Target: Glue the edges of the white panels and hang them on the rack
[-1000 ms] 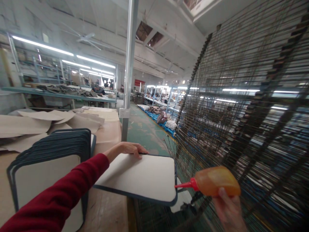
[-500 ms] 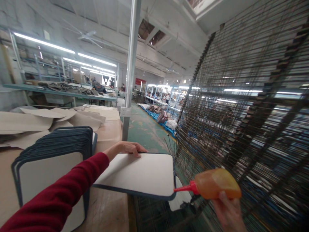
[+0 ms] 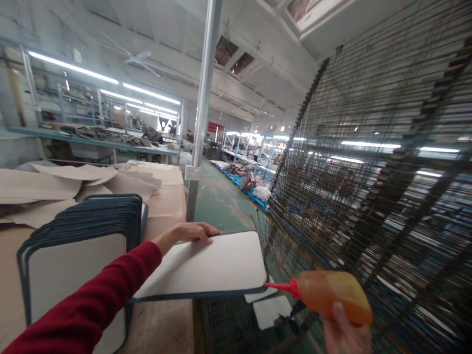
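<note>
My left hand [image 3: 193, 232], in a red sleeve, grips the far edge of a white panel with dark blue trim [image 3: 217, 265] and holds it flat, out past the table edge. My right hand [image 3: 344, 329] is closed around an orange glue bottle [image 3: 334, 290]. The bottle's red nozzle [image 3: 280, 285] touches the panel's right front corner. A stack of like panels [image 3: 79, 236] leans on the table at the left.
A tall wire drying rack [image 3: 368, 187] fills the right side, with white panels [image 3: 271, 309] lying low in it. Brown sheets [image 3: 73, 182] cover the wooden table [image 3: 165, 324]. A metal post [image 3: 202, 123] stands behind. Other people work at distant benches.
The panel has tilted flatter and shifted slightly left and down. The bottle has dropped a little, its nozzle staying at the panel's right edge.
</note>
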Action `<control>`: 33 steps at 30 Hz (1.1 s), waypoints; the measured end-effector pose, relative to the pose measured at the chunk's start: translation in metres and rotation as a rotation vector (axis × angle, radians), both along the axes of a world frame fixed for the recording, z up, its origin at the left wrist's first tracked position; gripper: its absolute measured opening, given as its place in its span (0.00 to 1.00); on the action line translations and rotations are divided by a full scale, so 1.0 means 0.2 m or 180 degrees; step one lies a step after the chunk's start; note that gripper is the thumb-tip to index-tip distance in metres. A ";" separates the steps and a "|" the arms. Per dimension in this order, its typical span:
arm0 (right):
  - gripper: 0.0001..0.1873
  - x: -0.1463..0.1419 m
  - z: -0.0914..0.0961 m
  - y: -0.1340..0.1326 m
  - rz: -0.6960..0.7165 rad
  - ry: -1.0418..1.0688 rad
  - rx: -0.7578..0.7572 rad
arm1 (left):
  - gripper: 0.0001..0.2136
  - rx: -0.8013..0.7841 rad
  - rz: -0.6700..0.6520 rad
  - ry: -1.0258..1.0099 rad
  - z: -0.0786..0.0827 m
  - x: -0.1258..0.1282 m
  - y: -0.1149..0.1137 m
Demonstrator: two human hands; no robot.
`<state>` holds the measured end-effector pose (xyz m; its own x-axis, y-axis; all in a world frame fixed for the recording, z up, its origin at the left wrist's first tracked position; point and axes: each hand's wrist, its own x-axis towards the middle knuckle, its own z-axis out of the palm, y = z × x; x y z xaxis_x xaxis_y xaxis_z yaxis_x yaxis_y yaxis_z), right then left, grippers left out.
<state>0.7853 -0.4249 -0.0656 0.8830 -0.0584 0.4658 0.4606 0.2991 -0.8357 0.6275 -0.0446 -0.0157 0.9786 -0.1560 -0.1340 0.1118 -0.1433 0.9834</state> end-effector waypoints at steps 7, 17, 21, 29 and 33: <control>0.20 0.05 -0.03 -0.06 -0.1065 -0.0591 -0.0771 | 0.26 -0.0348 0.0219 -0.0051 -0.09 -0.02 -0.02; 0.32 -0.01 -0.04 0.00 -0.0980 -0.0295 -0.0554 | 0.26 -0.0833 0.0381 -0.0127 -0.18 -0.07 -0.12; 0.34 -0.01 0.02 -0.05 -0.0825 -0.0119 -0.0724 | 0.27 -0.0926 0.0401 -0.0167 -0.20 -0.09 -0.13; 0.34 -0.04 0.05 -0.01 -0.0732 0.0124 -0.0628 | 0.29 -0.1015 0.0595 -0.0110 -0.24 -0.11 -0.15; 0.32 -0.10 0.01 0.09 -0.0683 0.0160 -0.0297 | 0.30 -0.1019 0.0681 -0.0135 -0.25 -0.11 -0.16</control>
<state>0.7649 -0.4077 -0.0637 0.8772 -0.2060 0.4338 0.4625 0.1192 -0.8786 0.6045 -0.0771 -0.0649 0.9972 0.0249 -0.0704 0.0642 0.1939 0.9789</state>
